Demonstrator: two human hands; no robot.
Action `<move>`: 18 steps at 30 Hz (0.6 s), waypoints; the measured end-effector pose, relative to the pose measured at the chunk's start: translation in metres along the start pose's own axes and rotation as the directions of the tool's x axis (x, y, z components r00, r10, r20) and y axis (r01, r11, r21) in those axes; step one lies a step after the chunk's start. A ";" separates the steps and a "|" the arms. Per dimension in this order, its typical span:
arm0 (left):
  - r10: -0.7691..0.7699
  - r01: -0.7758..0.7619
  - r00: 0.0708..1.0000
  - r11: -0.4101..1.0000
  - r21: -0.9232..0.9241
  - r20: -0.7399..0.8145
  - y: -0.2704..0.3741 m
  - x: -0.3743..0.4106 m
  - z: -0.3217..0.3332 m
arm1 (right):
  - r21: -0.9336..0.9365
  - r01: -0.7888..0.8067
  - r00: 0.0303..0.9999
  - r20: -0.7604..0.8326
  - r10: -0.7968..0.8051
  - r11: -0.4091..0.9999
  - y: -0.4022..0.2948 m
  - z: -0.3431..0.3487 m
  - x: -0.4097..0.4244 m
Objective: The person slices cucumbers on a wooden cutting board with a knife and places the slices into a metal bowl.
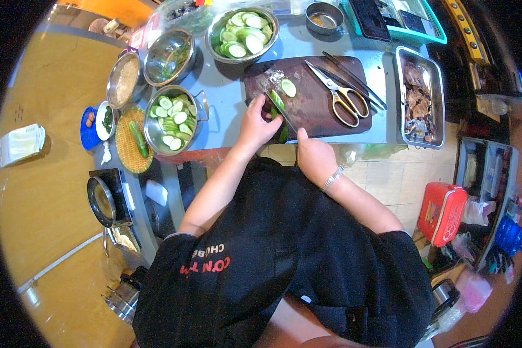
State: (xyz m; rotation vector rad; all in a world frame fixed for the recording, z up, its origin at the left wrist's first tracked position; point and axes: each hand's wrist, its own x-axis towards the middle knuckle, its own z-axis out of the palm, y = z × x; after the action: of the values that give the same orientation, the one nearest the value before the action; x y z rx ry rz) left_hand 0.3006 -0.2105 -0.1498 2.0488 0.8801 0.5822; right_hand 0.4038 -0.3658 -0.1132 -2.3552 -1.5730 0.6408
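Observation:
My left hand [262, 122] holds a green cucumber [275, 114] at the near left of a dark cutting board [304, 100]. The fingers hide part of it. In my right hand [315, 152] is the handle of a kitchen knife [282, 112], its blade lying against the cucumber close to my left fingers. One cut cucumber slice [288, 87] rests on the board just beyond the blade. Kitchen scissors [339, 93] with pale-rimmed handles lie on the board's right side, partly open, beside dark metal tongs [356, 80].
Metal bowls of cucumber slices stand left [172, 119] and beyond the board [242, 35]. A woven tray [126, 148] bears a whole cucumber [139, 139]. A metal tray of cooked meat [419, 98] sits at the right edge; a small metal bowl [325, 18] stands farther back.

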 end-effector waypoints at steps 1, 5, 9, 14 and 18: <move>0.006 -0.006 1.000 1.000 -0.011 0.010 0.001 -0.001 0.000 | 0.006 0.000 1.000 -0.006 0.000 1.000 0.003 0.010 0.007; -0.093 0.104 0.991 0.987 -0.122 0.097 -0.005 -0.009 0.000 | 0.016 0.029 0.995 -0.097 -0.028 0.999 0.008 0.028 0.042; -0.103 0.111 0.991 0.989 -0.094 0.082 -0.006 -0.005 0.001 | 0.029 0.036 0.997 -0.067 -0.034 0.999 0.004 0.000 0.031; -0.007 0.006 1.000 0.999 -0.050 -0.012 -0.002 0.000 0.001 | 0.024 0.015 1.000 -0.005 -0.015 1.000 -0.001 -0.002 0.011; -0.103 0.118 0.990 0.978 -0.172 0.093 -0.005 -0.001 0.000 | 0.049 0.034 0.998 -0.046 -0.031 0.998 0.007 0.021 0.048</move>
State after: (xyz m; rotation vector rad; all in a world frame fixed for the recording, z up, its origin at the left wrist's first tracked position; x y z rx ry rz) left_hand 0.2978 -0.2093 -0.1542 1.8382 0.8558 0.4919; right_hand 0.4156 -0.3251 -0.1453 -2.2870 -1.5547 0.6084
